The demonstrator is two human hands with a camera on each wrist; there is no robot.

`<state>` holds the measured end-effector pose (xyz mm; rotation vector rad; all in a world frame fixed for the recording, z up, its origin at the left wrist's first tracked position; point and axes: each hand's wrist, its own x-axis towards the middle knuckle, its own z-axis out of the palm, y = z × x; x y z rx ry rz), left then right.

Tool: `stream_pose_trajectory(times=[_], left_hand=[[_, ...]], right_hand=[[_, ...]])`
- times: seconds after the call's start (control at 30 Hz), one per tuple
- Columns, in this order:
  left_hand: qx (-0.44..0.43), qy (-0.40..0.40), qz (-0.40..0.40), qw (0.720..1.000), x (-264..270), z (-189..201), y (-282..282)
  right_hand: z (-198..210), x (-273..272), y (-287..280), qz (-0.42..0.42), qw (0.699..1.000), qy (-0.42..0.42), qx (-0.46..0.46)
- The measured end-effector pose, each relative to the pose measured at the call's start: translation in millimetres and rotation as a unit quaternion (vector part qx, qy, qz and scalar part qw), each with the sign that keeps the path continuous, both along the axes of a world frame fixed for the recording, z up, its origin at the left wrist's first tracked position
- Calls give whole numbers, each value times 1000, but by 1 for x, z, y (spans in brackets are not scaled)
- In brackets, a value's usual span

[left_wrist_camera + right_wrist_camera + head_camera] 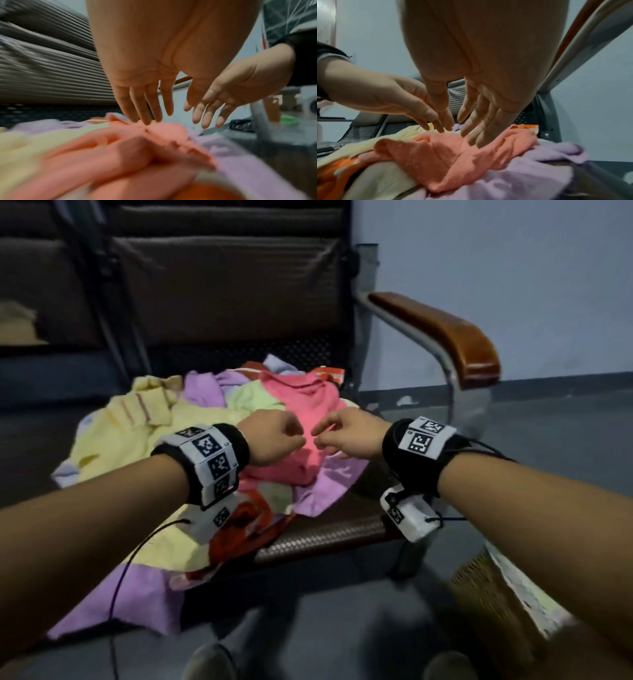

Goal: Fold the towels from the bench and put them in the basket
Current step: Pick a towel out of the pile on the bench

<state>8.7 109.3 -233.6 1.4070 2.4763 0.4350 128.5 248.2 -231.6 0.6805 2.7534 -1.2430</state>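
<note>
A heap of towels lies on the bench seat (329, 534). A pink towel (301, 402) is crumpled on top, with a yellow towel (120, 436) to the left and a purple towel (329, 481) under its right side. My left hand (294, 440) and right hand (323, 440) hover side by side over the pink towel (137, 155), holding nothing. In the wrist views both hands have straight fingers pointing down. The left fingertips (147, 120) reach the cloth's top. The right fingers (476, 135) hang just over the pink towel (445, 155).
A woven basket (476, 580) stands on the floor at the lower right, partly behind my right forearm. The bench has a brown armrest (445, 333) on a metal tube at the right, and a dark padded back behind. An orange patterned cloth (239, 529) hangs over the front edge.
</note>
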Motion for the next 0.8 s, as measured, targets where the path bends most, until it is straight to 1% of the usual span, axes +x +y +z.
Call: stream_pose_trajectory(times=[0.1,0.17,0.3,0.37,0.43,0.47,0.5,0.53,0.57,0.63,0.67,0.7,0.73,0.8], left_hand=[[-69,29,57,996,-38,-26,-42],[-76,44,61,994,-51,-40,-60],[-29,90,49,994,-58,-44,-63],[-22,88,50,995,-57,-43,-57],[-13,84,52,995,-53,-44,-52],[5,80,58,995,-52,-44,-49],[35,70,71,994,-51,-43,-47],[71,52,92,992,-51,-41,-45],[107,32,119,987,-53,-38,-43],[158,-5,181,971,-59,-31,-40],[174,-16,202,964,-61,-27,-40],[189,-34,207,959,-61,-23,-39],[207,-67,191,957,-59,-19,-39],[225,-160,111,955,-50,-12,-38]], right_hand=[[-23,-40,-18,24,999,-16,46],[-37,-58,-26,42,996,-35,77],[-51,-73,-30,95,980,-73,158],[-52,-73,-24,129,968,-100,191],[-52,-70,-16,162,949,-129,238],[-52,-67,-13,170,936,-142,274],[-53,-63,-10,174,919,-162,315],[-53,-60,-7,167,907,-164,351],[-51,-58,-4,146,900,-149,383],[-43,-53,4,83,916,-74,386],[-38,-52,8,50,925,-33,375],[-31,-51,10,14,934,0,356],[-26,-49,12,-9,940,41,338],[-15,-47,8,-10,950,111,292]])
